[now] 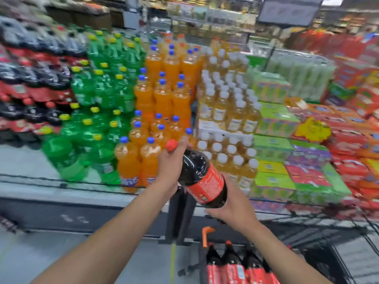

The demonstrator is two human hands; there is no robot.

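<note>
Head view. A large dark cola bottle of clear plastic with a red cap and a red wrap-around label is held in the air at mid-frame. It is tilted, with its cap up and to the left and its base down and to the right.

The left hand grips the neck just below the cap, its fingers curled fully round it. The right hand cups the base from underneath, palm against the bottle and fingers wrapped round its lower edge. Both hands touch the bottle, and neither holds anything else.

- **Behind the held bottle, just left:** stacked orange soft-drink bottles with blue caps.
- **Farther left of the bottle:** green plastic bottles with yellow caps, then a blurred wall of dark bottles with red labels.
- **Behind the bottle, to the right:** pale yellow bottles with white caps, then green shrink-wrapped carton packs and red packs.
- **Directly below the bottle, near the bottom edge:** four similar red-labelled cola bottles stand side by side. An orange plastic hook sits just above them and a black wire cart frame lies to their right.
</note>
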